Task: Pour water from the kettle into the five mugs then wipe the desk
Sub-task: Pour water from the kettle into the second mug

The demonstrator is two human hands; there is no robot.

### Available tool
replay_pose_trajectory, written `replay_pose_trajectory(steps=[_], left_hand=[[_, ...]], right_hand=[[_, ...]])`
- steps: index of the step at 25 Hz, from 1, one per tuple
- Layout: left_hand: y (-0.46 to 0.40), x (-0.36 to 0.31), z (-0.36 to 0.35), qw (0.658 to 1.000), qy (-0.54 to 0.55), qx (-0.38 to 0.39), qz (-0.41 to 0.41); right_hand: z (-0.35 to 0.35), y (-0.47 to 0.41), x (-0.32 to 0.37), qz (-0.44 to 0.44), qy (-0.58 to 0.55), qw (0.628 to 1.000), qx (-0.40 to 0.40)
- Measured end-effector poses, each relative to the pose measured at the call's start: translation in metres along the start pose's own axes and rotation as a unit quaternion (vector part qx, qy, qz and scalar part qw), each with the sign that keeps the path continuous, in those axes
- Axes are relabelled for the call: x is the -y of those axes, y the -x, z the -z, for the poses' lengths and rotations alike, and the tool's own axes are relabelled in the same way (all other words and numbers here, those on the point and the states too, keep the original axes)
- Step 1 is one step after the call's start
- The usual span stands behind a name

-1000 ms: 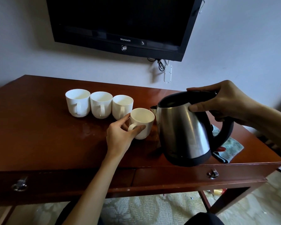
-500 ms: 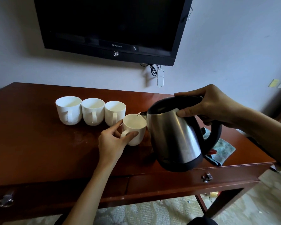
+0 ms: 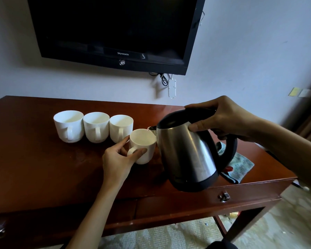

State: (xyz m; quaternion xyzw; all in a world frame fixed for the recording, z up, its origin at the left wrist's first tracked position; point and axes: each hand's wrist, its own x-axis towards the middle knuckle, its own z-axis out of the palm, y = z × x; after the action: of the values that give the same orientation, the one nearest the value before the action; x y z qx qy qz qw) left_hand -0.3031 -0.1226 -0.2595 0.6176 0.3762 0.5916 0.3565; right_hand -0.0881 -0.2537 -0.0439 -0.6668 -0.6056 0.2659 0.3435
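Observation:
A steel kettle (image 3: 185, 151) with a black lid and handle hangs tilted to the left above the brown desk (image 3: 34, 159). My right hand (image 3: 223, 119) grips its handle, thumb on the lid. Its spout sits over the rim of a white mug (image 3: 144, 146), which stands on the desk. My left hand (image 3: 118, 159) holds that mug by its handle side. Three more white mugs stand in a row behind it: left (image 3: 68, 125), middle (image 3: 96, 126), right (image 3: 120, 128). A fifth mug is not visible.
A greenish cloth (image 3: 239, 167) lies on the desk behind the kettle, partly hidden by it. A black television (image 3: 111, 31) hangs on the wall above, with cables and a white power strip (image 3: 171, 87) below it. Drawer pulls (image 3: 223, 196) sit along the desk's front.
The kettle has tipped further left and its spout has come over the held mug's rim. My left hand stays on the mug. The camera view has shifted.

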Motion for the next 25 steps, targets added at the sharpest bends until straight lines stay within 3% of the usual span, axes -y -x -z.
replay_pose_trajectory(steps=[25], left_hand=[[0.0009, -0.0021, 0.0023, 1.000, 0.011, 0.012, 0.009]], right_hand=[[-0.0030, -0.0099, 0.0079, 0.008, 0.006, 1.000, 0.027]])
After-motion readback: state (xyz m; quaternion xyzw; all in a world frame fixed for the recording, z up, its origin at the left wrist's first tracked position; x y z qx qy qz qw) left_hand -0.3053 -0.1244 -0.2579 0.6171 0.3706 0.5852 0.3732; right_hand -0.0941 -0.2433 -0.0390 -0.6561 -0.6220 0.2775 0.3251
